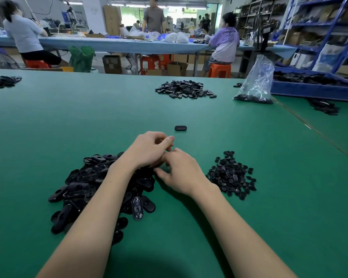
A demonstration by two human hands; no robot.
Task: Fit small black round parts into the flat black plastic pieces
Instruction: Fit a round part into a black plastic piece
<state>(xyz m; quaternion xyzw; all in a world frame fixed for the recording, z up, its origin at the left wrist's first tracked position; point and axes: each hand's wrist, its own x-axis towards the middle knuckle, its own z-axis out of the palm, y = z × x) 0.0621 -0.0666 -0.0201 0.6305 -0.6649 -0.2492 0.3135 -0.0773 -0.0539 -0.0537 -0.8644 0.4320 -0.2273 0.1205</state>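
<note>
2 hands are meeting just above the tabletop's middle: I am seeing the left hand point(149, 150) and right hand point(177, 170) curling together, fingers touching, but I cannot tell what they are pinching. Flat black plastic pieces point(92, 187) are lying under the left wrist; small black round parts point(232, 174) are lying beside the right hand, nearer it.

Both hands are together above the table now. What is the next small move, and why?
Probably press the parts together. The left hand and right hand meet with curled fingers between the flat pieces pile and round parts pile; what they hold is hidden.
</note>
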